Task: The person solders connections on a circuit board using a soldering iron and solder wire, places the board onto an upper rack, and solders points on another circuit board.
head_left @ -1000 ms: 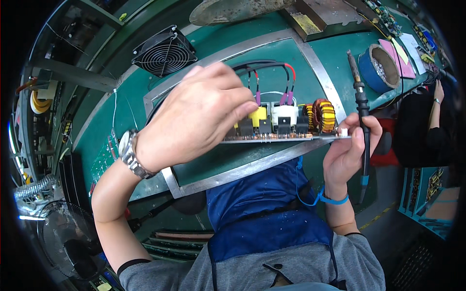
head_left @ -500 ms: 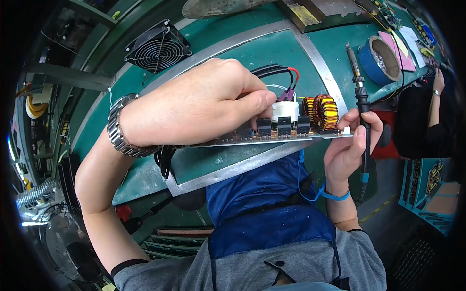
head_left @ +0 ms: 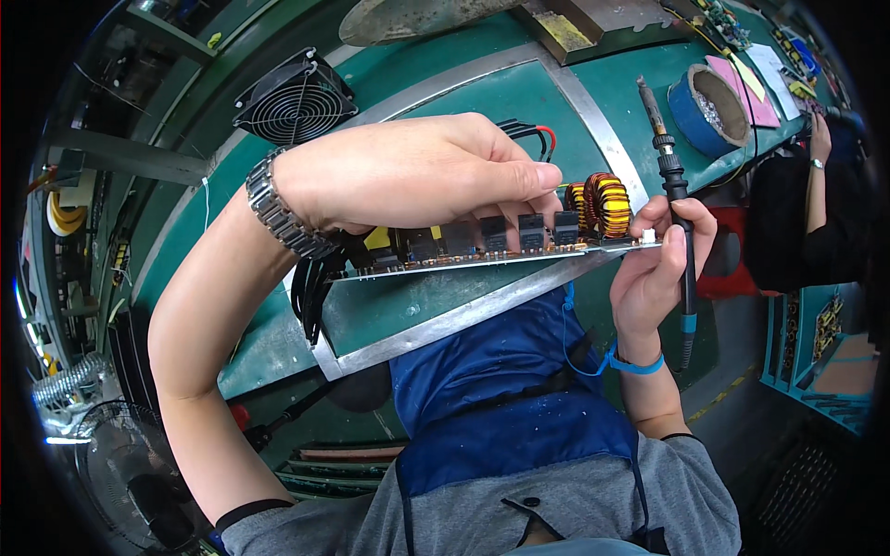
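A circuit board is held up on edge over the bench, its row of black transistors facing me. Two copper-wound toroidal coils stand at its right end. My left hand is bent over the board from above, closed on its parts; the fingertips are partly hidden behind the transistors. Black wires hang from the left end, under my wrist. My right hand pinches the right end by a small white connector. The same hand holds a soldering iron, tip pointing up and away.
Beyond my left hand a black fan with a wire guard stands on the green bench. At the far right are a blue round tub and pink paper. A metal tray lies at the back. Another person's arm shows at right.
My left hand has shifted right along the board and now covers the white component and purple connectors. The board's right end has tilted up slightly, and the soldering iron has moved a little left.
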Demonstrator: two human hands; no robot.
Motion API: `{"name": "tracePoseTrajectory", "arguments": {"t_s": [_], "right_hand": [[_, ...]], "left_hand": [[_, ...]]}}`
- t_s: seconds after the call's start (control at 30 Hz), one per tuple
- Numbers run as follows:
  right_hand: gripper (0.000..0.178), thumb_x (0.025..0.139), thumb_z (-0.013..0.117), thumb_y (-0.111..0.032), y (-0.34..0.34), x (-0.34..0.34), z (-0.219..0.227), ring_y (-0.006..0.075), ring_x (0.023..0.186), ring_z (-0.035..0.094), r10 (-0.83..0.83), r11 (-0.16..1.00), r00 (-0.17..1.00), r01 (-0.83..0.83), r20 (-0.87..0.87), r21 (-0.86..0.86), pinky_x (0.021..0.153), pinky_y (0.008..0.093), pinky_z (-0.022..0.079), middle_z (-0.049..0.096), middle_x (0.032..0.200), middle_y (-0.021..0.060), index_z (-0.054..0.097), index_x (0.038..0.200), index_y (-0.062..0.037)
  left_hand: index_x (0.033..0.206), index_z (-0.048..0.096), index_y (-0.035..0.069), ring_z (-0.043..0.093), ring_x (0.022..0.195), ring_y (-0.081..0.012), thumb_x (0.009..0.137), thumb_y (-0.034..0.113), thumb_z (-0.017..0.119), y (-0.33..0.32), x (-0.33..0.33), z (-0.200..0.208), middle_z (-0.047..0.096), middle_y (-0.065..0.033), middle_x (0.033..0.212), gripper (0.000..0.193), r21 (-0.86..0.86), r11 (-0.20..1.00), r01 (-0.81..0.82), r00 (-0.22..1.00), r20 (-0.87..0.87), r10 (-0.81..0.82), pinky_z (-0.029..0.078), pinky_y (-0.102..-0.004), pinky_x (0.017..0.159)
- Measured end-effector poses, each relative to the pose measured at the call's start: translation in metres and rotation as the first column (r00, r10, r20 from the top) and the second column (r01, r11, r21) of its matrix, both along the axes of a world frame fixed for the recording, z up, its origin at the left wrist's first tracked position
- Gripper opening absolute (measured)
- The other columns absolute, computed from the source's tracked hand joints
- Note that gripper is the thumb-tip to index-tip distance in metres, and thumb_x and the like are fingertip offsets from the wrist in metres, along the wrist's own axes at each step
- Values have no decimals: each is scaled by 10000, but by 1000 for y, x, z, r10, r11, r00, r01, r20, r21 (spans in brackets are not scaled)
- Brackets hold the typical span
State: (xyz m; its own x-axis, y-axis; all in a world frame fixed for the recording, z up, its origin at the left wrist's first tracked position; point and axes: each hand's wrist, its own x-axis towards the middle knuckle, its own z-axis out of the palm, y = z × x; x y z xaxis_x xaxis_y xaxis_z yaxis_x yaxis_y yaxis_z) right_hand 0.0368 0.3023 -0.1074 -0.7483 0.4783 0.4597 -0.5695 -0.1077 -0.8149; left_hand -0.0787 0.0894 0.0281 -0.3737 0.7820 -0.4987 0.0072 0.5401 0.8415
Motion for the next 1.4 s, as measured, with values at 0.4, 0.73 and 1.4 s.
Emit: {"name": "tracePoseTrajectory", "arguments": {"t_s": [0.4, 0.73, 1.4], "right_hand": [[225, 961, 457, -109, -1, -4, 3, 149, 804, 511, -27, 999, 999, 27, 18, -24, 741, 313, 468, 568, 964, 127, 459, 1171, -28], [227, 968, 453, -112, -2, -6, 5, 148, 805, 503, -25, 999, 1000, 26, 18, -34, 748, 310, 444, 565, 967, 122, 463, 1178, -27], [218, 971, 444, -105, -2, -5, 5, 150, 870, 501, -35, 999, 999, 35, 10, 0, 753, 302, 437, 548, 976, 110, 469, 1175, -31]], "left_hand": [[1139, 655, -42, 623, 829, -91, 1051, 399, 439, 0, -3, -5, 691, -61, 956, 499, 89, 992, -89, 995, 57, 84, 519, -254, 737], [1130, 696, -21, 592, 794, -76, 980, 333, 618, -52, 9, 13, 707, -42, 901, 393, -15, 1000, -2, 965, -262, -2, 497, -246, 737], [1095, 700, -51, 623, 819, -60, 976, 226, 631, -74, -2, 2, 727, -38, 899, 309, -63, 998, -10, 979, -205, -3, 520, -224, 765]]}}
